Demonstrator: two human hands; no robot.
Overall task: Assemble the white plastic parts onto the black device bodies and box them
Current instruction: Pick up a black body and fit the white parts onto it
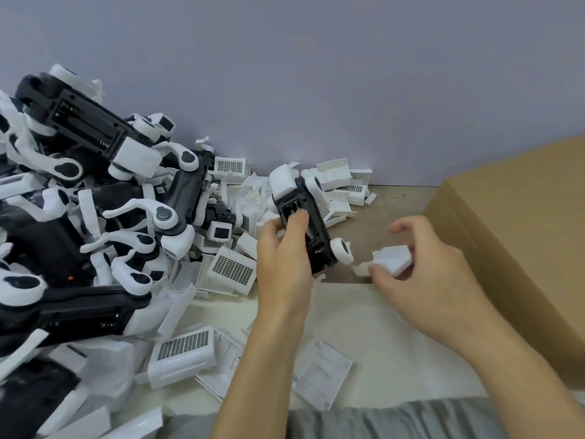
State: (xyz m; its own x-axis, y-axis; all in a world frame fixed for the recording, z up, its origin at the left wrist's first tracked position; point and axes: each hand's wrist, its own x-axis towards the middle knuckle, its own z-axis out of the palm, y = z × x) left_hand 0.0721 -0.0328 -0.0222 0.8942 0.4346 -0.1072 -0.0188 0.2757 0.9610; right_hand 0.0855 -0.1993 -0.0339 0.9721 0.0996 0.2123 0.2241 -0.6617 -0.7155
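Observation:
My left hand (285,248) grips a black device body (308,223) in the middle of the view, tilted with its underside toward me. That body carries a white cover at its far end and a round white joint (342,250) at its near end. My right hand (424,267) pinches a small white plastic part (392,258) just right of the body's near end, a short gap away from it.
A heap of black bodies with white legs (79,191) fills the left. Loose white grille covers (232,269) lie around it and in front of me. A brown cardboard box (519,236) stands at the right. A grey wall runs behind.

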